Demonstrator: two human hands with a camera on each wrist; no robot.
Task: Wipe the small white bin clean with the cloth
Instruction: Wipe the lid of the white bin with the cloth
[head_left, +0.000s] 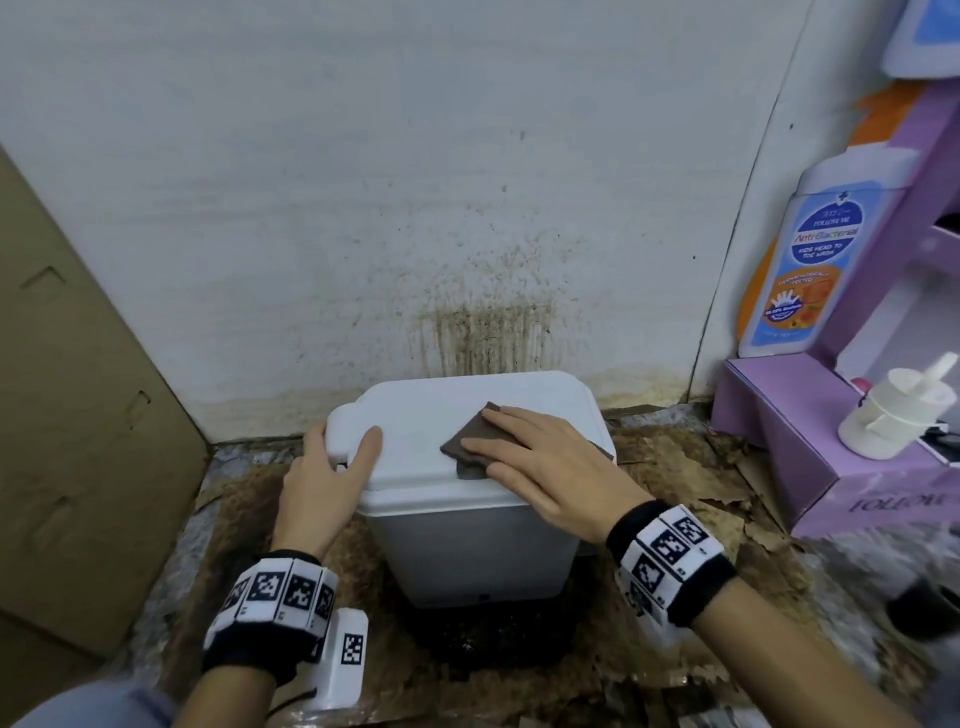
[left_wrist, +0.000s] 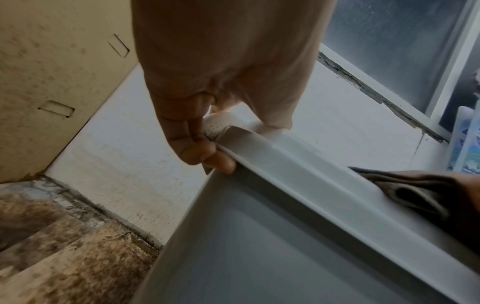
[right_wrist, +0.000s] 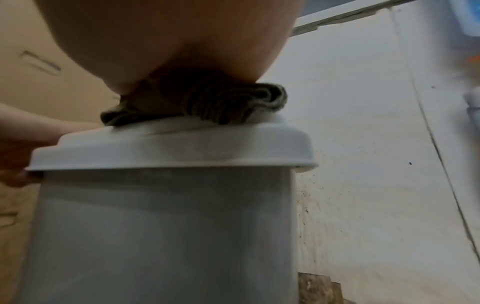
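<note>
The small white bin (head_left: 467, 551) stands on the floor against the stained wall, its lid (head_left: 415, 415) down. A folded brown cloth (head_left: 470, 441) lies on the right half of the lid. My right hand (head_left: 519, 457) presses flat on the cloth with straight fingers; the right wrist view shows the palm on the bunched cloth (right_wrist: 207, 102) above the lid rim (right_wrist: 168, 152). My left hand (head_left: 332, 467) grips the lid's left corner, thumb on top. In the left wrist view its fingers (left_wrist: 205, 156) curl under the lid edge (left_wrist: 298, 164).
A cardboard sheet (head_left: 67, 415) leans at the left. A purple box (head_left: 810, 431) at the right carries a white cap (head_left: 898, 410) and a body-wash bottle (head_left: 810, 249). Dirty torn cardboard (head_left: 675, 467) covers the floor around the bin. The wall (head_left: 483, 332) behind is splattered brown.
</note>
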